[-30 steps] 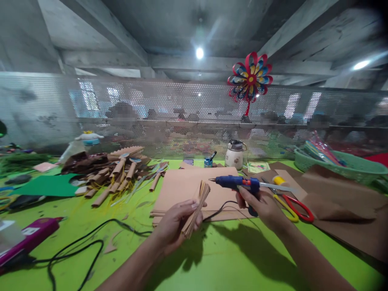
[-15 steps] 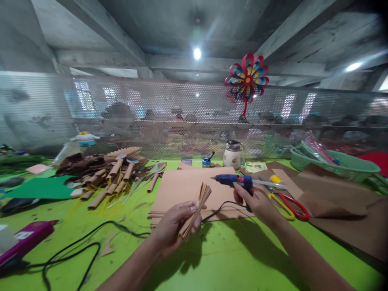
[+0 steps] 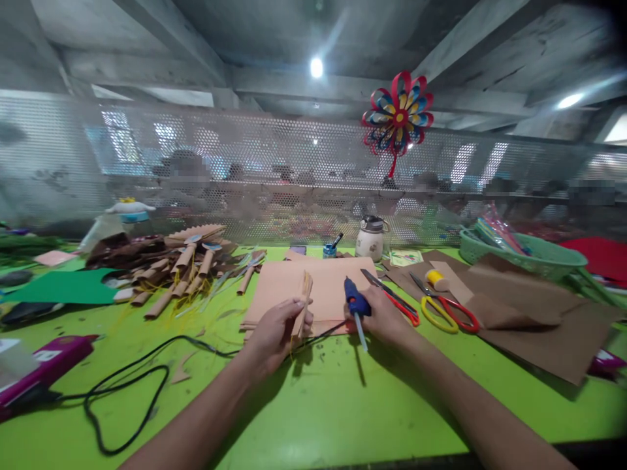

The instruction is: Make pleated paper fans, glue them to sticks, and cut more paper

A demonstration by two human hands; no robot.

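My left hand (image 3: 277,329) is closed round a folded strip bundle of brown paper (image 3: 302,303), held upright near the front of a stack of tan paper sheets (image 3: 279,281). In my right hand (image 3: 385,314) is a blue glue gun (image 3: 356,300), its nozzle pointing away from me and a clear glue stick sticking out of its back end toward me. The gun is over the right front part of the stack, apart from the bundle. A black cord runs from near the gun leftward, passing by my left hand.
Rolled brown paper pieces (image 3: 183,281) and green paper (image 3: 63,286) lie left. Scissors (image 3: 458,313), yellow thread (image 3: 437,280), brown paper (image 3: 539,339) and a green basket (image 3: 553,258) are right. A bottle (image 3: 369,241) stands behind the stack; a magenta box (image 3: 53,365) lies front left.
My right hand has moved left and down, turning the glue gun from pointing left to pointing away. The paper bundle is more upright. Black-bladed scissors are now uncovered. The whole view has shifted slightly.
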